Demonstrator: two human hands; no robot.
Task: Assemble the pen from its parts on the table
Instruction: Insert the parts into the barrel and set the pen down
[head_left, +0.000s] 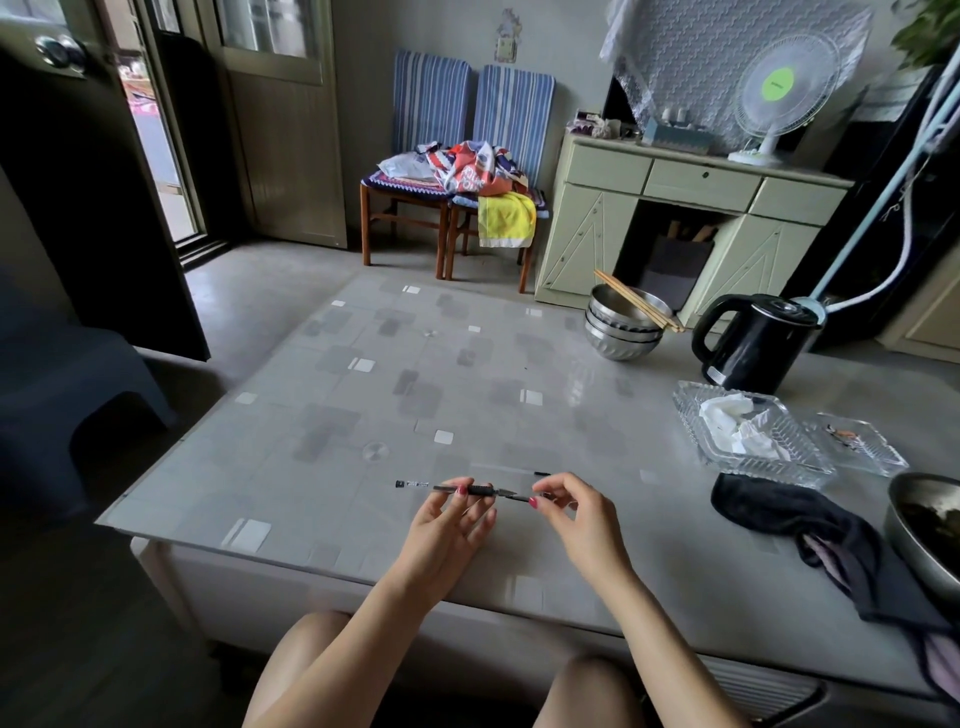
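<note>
My left hand (451, 525) pinches a clear pen barrel (415, 485) with a black grip section, held level above the table near its front edge; a black end sticks out to the left. My right hand (569, 512) pinches the pointed tip end (511, 495) of the same pen, fingers closed on it. A thin refill-like piece (511, 470) with a dark end lies on the grey patterned table (395, 395) just behind my hands.
A clear glass tray (748, 434) with crumpled tissue and a smaller glass dish (860, 441) sit at right. A black kettle (761, 343), stacked metal bowls (623, 325) with chopsticks, a dark cloth (779, 512) and a metal bowl (924, 525) also stand on the right.
</note>
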